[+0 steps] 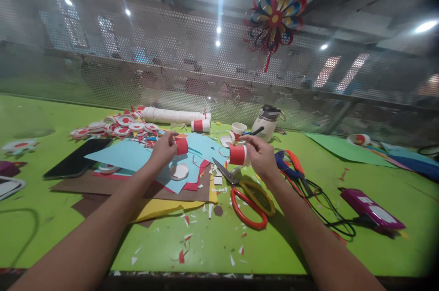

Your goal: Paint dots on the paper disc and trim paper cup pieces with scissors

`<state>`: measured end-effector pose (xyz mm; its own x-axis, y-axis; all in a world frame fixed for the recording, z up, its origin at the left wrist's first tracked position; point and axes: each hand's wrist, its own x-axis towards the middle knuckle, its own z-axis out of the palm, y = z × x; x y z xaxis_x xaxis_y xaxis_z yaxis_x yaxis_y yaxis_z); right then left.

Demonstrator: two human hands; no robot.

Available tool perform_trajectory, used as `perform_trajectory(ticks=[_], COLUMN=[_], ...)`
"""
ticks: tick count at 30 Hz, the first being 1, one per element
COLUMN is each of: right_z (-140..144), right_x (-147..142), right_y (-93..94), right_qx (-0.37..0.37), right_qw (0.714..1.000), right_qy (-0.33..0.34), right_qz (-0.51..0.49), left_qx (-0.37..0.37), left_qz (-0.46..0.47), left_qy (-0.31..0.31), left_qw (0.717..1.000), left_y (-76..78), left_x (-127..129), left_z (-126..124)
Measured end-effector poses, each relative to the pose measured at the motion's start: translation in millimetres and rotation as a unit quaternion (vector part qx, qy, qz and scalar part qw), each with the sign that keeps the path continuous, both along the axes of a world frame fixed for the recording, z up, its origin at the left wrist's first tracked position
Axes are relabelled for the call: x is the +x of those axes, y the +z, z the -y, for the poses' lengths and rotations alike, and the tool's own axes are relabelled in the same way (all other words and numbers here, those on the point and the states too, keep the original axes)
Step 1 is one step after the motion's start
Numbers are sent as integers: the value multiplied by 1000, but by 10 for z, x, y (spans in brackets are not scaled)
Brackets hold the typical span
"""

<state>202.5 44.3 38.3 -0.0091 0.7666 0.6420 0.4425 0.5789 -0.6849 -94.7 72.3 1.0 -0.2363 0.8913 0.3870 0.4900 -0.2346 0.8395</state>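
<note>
My left hand [163,149] pinches a small red paper-cup piece [181,145] over the sheets of coloured paper [137,156]. My right hand [261,156] holds a red paper cup with a white rim [238,154] and also a black pen [255,131] between its fingers. Both hands hover a little above the green table [206,240]. Large scissors with red and yellow handles [245,195] lie just below my right hand. A white paper disc [179,171] rests on the blue sheet under my left hand.
A black phone [77,158] lies at left, beside a heap of red-and-white discs [116,127]. A stack of white cups [174,115], a glue jar [267,122], orange pliers and black cable [308,186], a purple box [372,208] and paper scraps surround the work. A mesh wall with a paper flower [276,14] stands behind.
</note>
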Motion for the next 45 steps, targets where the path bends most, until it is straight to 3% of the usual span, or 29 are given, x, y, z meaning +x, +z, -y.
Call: perform_trajectory(ticks=[15,29,45], right_z=[13,14,1], right_x=[2,-2,5], right_y=[2,-1,0], right_qx=[3,13,50], right_qw=[1000,999,996], right_qy=[-2,-9,-39], right_qz=[14,32,64], left_qx=[46,44,73], left_qz=[92,105,103], left_qy=[-82,-77,-147], left_qw=[991,991,981], left_y=[98,99,157], left_x=[91,90,164], left_z=[105,115,168])
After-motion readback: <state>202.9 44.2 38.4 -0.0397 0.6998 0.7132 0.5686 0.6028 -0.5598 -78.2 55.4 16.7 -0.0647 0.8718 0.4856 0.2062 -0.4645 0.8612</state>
